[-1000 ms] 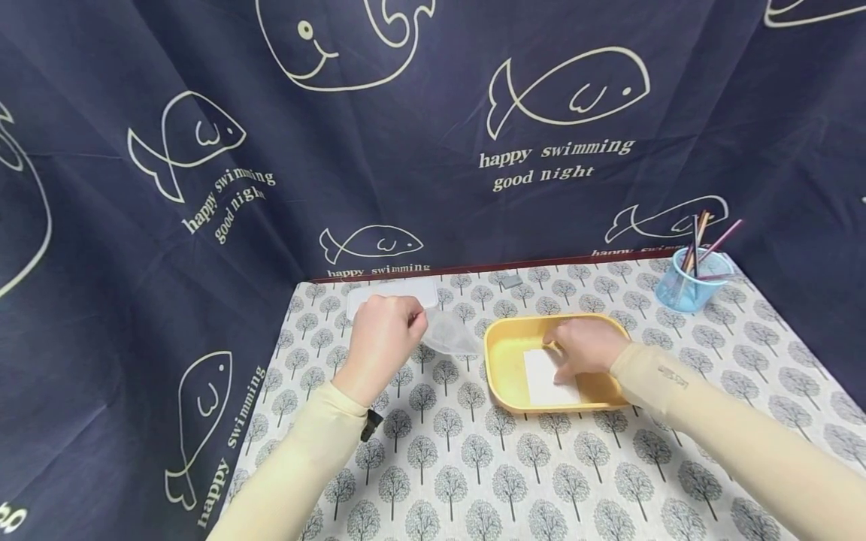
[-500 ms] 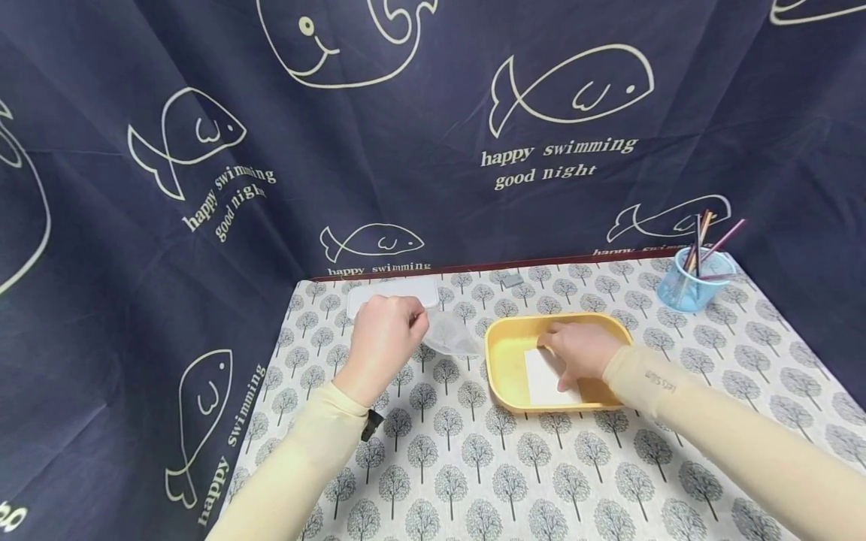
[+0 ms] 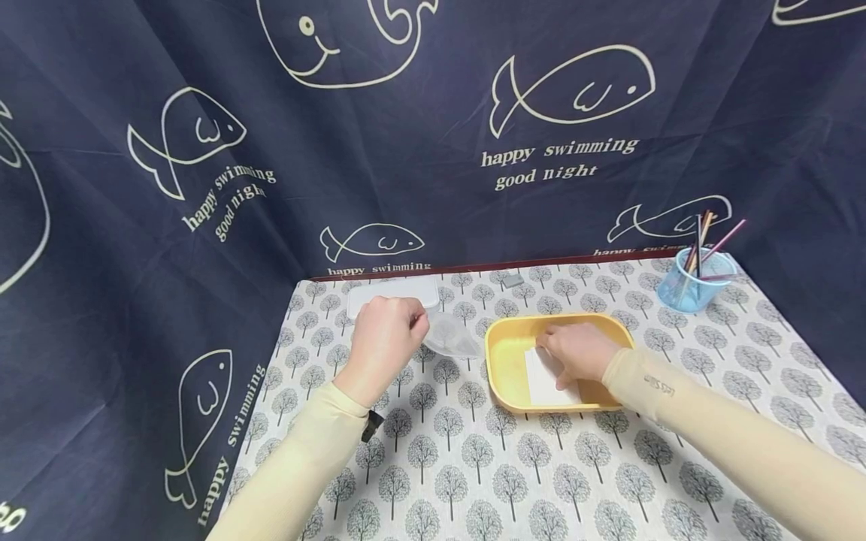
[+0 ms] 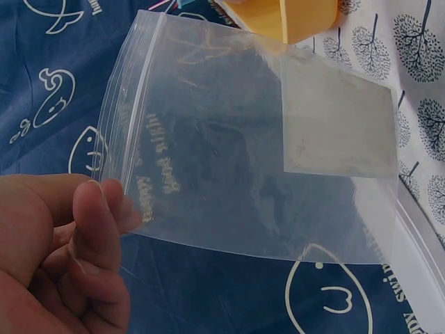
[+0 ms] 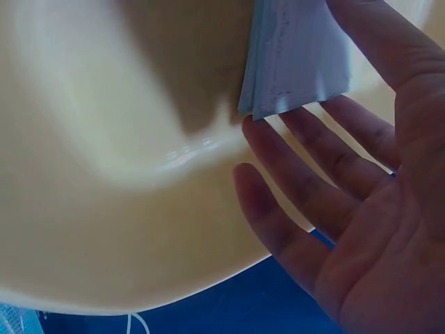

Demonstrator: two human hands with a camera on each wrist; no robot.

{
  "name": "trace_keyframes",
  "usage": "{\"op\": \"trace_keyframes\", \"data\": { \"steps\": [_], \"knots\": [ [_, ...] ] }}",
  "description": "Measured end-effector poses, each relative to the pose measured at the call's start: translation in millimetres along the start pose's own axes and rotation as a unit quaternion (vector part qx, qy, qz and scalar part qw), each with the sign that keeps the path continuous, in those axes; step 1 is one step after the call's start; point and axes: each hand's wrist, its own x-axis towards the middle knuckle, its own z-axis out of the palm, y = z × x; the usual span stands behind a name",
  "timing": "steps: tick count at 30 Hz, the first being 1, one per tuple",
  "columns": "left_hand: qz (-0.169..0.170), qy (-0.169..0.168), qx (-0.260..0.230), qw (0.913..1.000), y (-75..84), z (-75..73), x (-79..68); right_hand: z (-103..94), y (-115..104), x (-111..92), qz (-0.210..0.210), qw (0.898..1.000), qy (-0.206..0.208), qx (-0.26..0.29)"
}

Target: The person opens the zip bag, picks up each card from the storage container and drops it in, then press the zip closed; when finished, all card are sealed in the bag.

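Note:
My left hand (image 3: 389, 338) pinches the zip end of a clear plastic zip bag (image 4: 229, 139) between thumb and fingers. A pale square panel (image 4: 338, 125) shows at the bag's far end, and the bag (image 3: 449, 334) looks faint in the head view. Inside a yellow basin (image 3: 501, 368) on the right, my right hand (image 3: 578, 349) grips a stack of white cards (image 3: 534, 379). In the right wrist view, fingertips meet one edge of the stack (image 5: 299, 62) while the thumb lies over it from the opposite side. The hand hides part of the cards in the head view.
A white flat lid or tray (image 3: 399, 289) lies behind the left hand. At the table's back edge is a small grey piece (image 3: 512, 280). A blue mesh cup (image 3: 690, 289) with several pencils stands at the back right. A dark fish-print curtain (image 3: 446, 188) surrounds the table.
My right hand has shifted slightly left over the cards in the basin, then stayed there. The left hand and the bag hold nearly the same place.

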Motion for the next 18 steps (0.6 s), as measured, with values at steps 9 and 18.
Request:
{"op": "trace_keyframes", "data": {
  "steps": [9, 18],
  "knots": [
    [-0.004, -0.001, -0.001, 1.0000, 0.7, -1.0, -1.1, 4.0, 4.3, 0.8, -0.007, 0.999, 0.036, -0.012],
    [-0.001, 0.009, 0.001, 1.0000, 0.0, -2.4, -1.2, -12.7, 12.5, -4.0, 0.009, 0.995, 0.038, 0.093]
  ]
}}
